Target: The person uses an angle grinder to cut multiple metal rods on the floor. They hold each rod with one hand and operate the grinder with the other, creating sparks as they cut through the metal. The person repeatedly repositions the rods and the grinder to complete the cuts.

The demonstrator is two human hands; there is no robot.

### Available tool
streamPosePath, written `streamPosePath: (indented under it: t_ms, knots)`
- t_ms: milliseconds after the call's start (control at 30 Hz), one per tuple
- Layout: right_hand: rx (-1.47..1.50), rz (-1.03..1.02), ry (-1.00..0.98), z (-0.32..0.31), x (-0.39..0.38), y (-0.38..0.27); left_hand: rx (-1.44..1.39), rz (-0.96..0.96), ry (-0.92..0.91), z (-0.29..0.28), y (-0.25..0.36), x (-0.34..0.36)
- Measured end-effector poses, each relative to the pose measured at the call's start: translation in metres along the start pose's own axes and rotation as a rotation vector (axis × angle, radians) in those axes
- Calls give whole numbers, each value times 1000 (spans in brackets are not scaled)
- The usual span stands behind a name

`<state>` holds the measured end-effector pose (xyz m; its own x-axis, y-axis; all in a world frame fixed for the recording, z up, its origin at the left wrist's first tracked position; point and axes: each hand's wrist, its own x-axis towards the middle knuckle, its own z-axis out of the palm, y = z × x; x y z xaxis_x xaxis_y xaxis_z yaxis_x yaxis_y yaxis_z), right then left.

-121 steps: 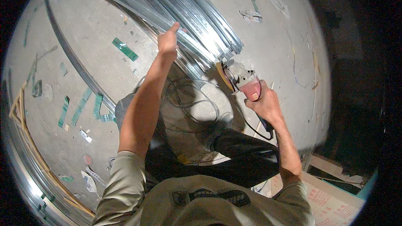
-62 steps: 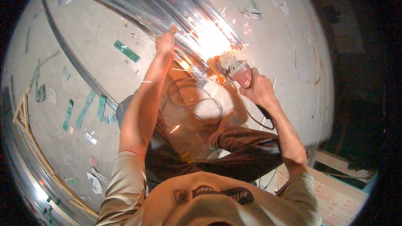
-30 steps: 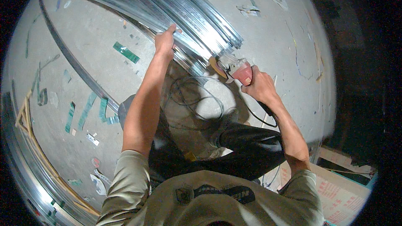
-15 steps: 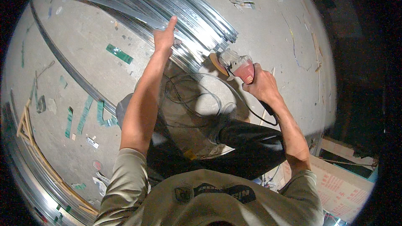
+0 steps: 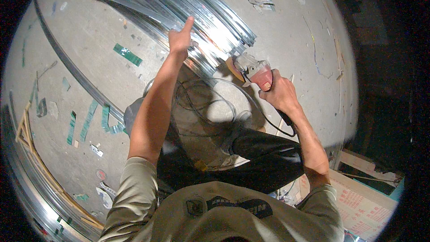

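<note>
Upper centre of frame: left hand (image 5: 180,41) pressed down on bundle of metal strips (image 5: 179,4), forefinger raised, likely steadying it on concrete floor (image 5: 89,62). Just right: right hand (image 5: 280,94), grip closed round red angle grinder (image 5: 253,72). Grinder's long axis diagonal, disc end pointing upper left at strip ends; strips running away toward upper left.

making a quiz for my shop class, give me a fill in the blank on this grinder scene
1. The right hand grips an angle grinder whose body is ____ in colour.
2. The left hand rests on a bundle of shiny ____ strips.
3. The grinder's black ____ lies looped on the concrete floor.
4. Scraps of ____ tape are stuck to the floor.

Missing words: red; metal; cord; green
</note>
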<state>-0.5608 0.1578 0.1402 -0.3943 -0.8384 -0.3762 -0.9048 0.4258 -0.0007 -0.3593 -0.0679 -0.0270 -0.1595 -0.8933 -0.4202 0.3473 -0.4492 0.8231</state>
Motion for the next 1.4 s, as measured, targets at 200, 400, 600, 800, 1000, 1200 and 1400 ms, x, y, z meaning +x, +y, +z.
streamPosePath:
  t_ms: [200,400,600,800,1000,1200,1400]
  knots:
    - [10,10,-16,0,1,-2,-2,12,-6,1,-2,2]
    - [10,12,-29,-2,1,-4,109,-23,71,0,-10,7]
    - [27,8,-42,-2,-2,-6,52,-12,50,-1,-17,16]
    - [39,-1,-55,0,-1,-6,39,52,12,-1,-14,7]
    - [12,-28,-32,-2,-1,-8,108,-33,33,-4,-15,9]
    - [21,-20,-63,-4,-2,-12,159,33,45,-8,-22,18]
    - [1,-50,-35,-4,-2,-14,102,-16,82,-4,-22,13]
